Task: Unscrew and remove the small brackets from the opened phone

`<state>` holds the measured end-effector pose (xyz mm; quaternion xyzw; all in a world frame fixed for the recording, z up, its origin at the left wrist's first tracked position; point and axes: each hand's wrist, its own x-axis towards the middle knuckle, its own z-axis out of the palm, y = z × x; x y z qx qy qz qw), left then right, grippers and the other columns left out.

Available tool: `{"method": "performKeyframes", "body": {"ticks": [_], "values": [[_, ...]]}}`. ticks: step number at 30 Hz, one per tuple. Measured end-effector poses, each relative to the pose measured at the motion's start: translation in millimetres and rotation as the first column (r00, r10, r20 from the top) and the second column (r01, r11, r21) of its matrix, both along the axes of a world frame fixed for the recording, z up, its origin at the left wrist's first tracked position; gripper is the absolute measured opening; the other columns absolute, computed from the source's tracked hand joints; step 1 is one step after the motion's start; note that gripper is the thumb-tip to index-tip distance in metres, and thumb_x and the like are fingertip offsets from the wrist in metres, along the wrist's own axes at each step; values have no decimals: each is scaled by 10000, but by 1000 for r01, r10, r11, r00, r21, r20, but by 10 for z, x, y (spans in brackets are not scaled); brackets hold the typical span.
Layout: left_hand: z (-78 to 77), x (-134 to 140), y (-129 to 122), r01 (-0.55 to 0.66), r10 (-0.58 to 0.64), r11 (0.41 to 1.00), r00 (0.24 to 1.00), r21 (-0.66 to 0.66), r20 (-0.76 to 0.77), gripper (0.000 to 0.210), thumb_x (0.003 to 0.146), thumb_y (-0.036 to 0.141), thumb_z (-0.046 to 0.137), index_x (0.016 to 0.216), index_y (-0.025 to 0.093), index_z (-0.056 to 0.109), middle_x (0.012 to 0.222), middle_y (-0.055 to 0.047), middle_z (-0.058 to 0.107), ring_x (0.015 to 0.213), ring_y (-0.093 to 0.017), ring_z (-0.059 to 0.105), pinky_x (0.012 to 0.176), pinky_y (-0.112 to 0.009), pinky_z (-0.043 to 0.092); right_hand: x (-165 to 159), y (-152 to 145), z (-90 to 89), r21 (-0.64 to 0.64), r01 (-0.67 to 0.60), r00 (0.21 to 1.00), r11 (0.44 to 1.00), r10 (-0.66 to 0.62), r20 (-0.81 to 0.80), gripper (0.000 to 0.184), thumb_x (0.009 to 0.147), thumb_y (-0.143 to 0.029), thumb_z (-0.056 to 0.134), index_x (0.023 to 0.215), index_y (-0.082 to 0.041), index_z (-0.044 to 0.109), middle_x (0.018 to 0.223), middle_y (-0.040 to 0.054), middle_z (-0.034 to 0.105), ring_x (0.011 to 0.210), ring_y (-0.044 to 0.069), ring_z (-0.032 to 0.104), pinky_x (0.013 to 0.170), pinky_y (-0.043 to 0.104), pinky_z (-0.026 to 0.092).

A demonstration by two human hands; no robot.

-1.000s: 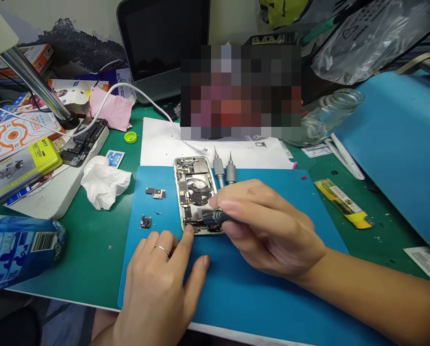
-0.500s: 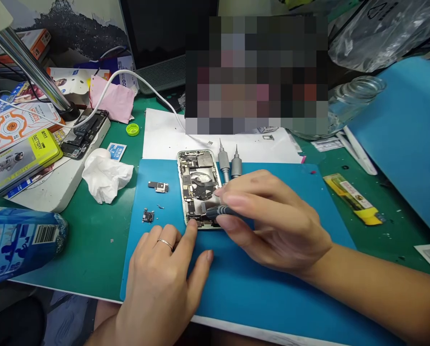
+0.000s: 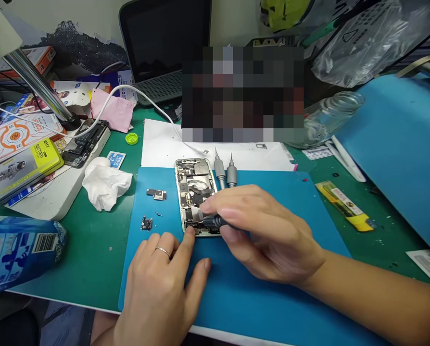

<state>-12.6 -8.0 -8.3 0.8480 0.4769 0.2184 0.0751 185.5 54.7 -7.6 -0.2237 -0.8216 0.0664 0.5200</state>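
An opened phone (image 3: pixel 196 187), its circuit boards and inner parts exposed, lies on the blue mat (image 3: pixel 244 307). My left hand (image 3: pixel 160 278) rests flat on the mat with its index fingertip on the phone's lower edge; its fingers are apart. My right hand (image 3: pixel 269 230) pinches a dark grey tool with a ridged grip (image 3: pixel 215 221) over the phone's lower part; fingers hide much of it, and its exact kind is unclear. Left of the phone are a small metal-and-black part (image 3: pixel 157 194), a small dark part (image 3: pixel 146 223) and tiny bits.
Two grey screwdrivers (image 3: pixel 220 168) lie beyond my right hand, tips away. A white sheet (image 3: pixel 157 144) lies behind the mat. To the left are a crumpled tissue (image 3: pixel 107 185), battery box (image 3: pixel 23 168) and blue package (image 3: pixel 20 252); to the right, a glass jar (image 3: pixel 330 117) and yellow pack (image 3: pixel 345 205).
The view has tilted up a little, so everything sits lower. The dark tool stands over nearly the same spot on the phone, slightly turned. My left hand stays on the phone's edge.
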Motion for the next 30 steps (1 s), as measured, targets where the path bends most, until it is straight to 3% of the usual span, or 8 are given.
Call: {"method": "performKeyframes", "body": {"ticks": [6,11,16,20,30], "values": [[-11,7,5,-8,8,1000,1000,0,6,309,1061,312,537,1295,157,664,818,-22,568,730,-211,520,633,-365,414,9,4,4,23,47,999,999,-47,4,298,912,-50,618,1195,-140,606,928,66,726,861,165,704,763,331,616],[-6,6,6,-4,4,1000,1000,1,5,350,1063,320,537,1356,155,631,823,-22,574,736,-211,526,635,-362,422,27,-3,18,-21,-20,999,1000,20,25,473,880,49,544,1324,-114,529,1020,107,759,987,171,722,870,354,636],[0,4,4,-10,10,1000,1000,-3,6,303,1066,321,524,1281,163,667,816,-23,571,727,-209,523,627,-363,420,17,3,27,24,41,999,999,-42,33,334,910,-33,617,1225,-136,583,936,77,749,869,161,713,782,332,630],[-6,2,0,-7,7,1000,1000,2,1,342,1068,322,526,1345,156,637,821,-21,573,735,-208,527,630,-362,426,22,4,13,-12,-20,1000,1000,20,18,454,882,37,549,1312,-108,540,1016,120,760,1000,177,722,875,356,638],[-9,6,9,-5,5,1000,1000,-11,-4,354,1068,318,528,1365,155,629,829,-24,573,741,-207,532,635,-360,438,6,-11,7,-43,-20,1000,999,20,11,471,921,10,535,1369,-137,522,947,77,772,864,134,730,799,317,639]]}}
